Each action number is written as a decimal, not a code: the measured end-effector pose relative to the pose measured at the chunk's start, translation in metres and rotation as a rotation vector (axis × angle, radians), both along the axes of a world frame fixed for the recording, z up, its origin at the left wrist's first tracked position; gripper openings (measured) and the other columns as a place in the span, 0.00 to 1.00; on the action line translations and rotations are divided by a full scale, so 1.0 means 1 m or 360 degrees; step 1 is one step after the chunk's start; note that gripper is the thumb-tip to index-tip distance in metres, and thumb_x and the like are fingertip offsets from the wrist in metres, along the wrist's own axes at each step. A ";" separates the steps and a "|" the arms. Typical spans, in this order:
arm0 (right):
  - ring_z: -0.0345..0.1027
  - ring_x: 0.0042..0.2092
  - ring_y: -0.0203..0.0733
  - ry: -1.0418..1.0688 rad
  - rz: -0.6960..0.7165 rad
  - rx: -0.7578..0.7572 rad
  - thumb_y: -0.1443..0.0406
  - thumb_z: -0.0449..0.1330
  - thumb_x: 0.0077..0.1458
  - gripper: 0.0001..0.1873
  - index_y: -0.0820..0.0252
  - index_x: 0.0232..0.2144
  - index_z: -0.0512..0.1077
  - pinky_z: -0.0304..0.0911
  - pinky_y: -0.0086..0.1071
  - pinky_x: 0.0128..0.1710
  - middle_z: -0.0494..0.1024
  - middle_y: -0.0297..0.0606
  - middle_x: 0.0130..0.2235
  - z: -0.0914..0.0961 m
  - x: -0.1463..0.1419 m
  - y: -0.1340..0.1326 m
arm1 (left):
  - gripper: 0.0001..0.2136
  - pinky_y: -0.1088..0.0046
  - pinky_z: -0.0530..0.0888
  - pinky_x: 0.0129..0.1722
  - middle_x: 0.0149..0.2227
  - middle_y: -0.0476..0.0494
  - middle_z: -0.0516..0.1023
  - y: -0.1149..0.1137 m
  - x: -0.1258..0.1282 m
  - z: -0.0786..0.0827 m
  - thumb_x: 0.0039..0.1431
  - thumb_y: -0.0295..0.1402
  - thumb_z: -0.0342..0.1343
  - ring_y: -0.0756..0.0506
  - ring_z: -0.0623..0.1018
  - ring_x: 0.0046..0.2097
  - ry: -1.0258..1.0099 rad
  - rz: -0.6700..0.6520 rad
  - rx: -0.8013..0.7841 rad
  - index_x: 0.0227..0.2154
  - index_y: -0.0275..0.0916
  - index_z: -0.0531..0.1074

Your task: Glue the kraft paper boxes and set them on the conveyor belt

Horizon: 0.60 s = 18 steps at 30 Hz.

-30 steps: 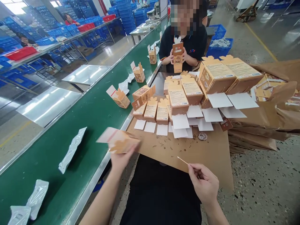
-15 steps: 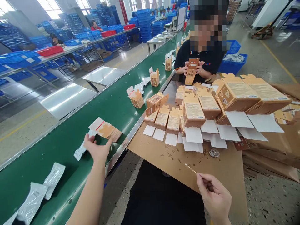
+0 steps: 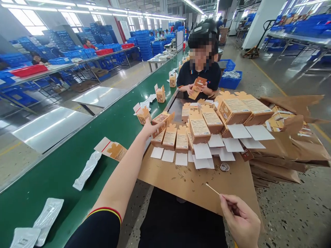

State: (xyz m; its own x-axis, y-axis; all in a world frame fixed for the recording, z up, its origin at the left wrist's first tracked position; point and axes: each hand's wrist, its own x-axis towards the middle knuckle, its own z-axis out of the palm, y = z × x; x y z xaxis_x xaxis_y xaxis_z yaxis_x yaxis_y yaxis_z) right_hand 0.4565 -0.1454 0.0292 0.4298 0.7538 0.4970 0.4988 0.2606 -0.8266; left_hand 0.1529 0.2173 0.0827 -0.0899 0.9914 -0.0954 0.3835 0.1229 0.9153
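Note:
My left hand (image 3: 151, 128) is stretched out over the belt's near edge. Its thumb and fingers are spread at the near end of a brown carton (image 3: 160, 118) lying on its side; whether they touch it I cannot tell. Just beyond the fingers stands an open carton (image 3: 143, 114) with a raised white flap. Low at the right, my right hand (image 3: 240, 217) pinches a thin cotton swab (image 3: 212, 189), its tip pointing up and left over the cardboard-covered table (image 3: 178, 181). A flattened-looking carton (image 3: 111, 148) lies on the belt, partly behind my left forearm.
The green conveyor belt (image 3: 77, 151) carries silvery sachets (image 3: 87, 170) and more cartons (image 3: 160, 93). Stacked cartons with white flaps (image 3: 199, 129) fill the table's far side, near a small clear dish (image 3: 224, 167). Across from me a co-worker (image 3: 199, 74) holds a brown carton. Brown paper (image 3: 287, 151) is heaped at right.
My left hand has left the flat carton on the belt and reached forward and right to the carton lying on its side. The right hand still pinches the swab. The view has tilted up.

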 end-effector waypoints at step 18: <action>0.75 0.22 0.40 -0.0001 -0.0284 0.0029 0.54 0.76 0.69 0.14 0.54 0.33 0.88 0.78 0.31 0.23 0.84 0.37 0.26 0.004 0.025 -0.016 | 0.45 0.51 0.86 0.59 0.76 0.33 0.72 -0.054 -0.042 -0.003 0.48 0.41 0.80 0.35 0.90 0.57 -0.0428 0.0078 0.0436 0.66 0.53 0.63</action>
State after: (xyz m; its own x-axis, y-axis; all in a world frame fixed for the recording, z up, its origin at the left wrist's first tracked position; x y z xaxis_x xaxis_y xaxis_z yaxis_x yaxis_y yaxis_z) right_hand 0.4816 -0.1619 0.0330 0.5555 0.6565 0.5103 0.5388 0.1832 -0.8223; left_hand 0.1107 0.1629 0.0798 -0.1455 0.9786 0.1456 0.1253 -0.1278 0.9839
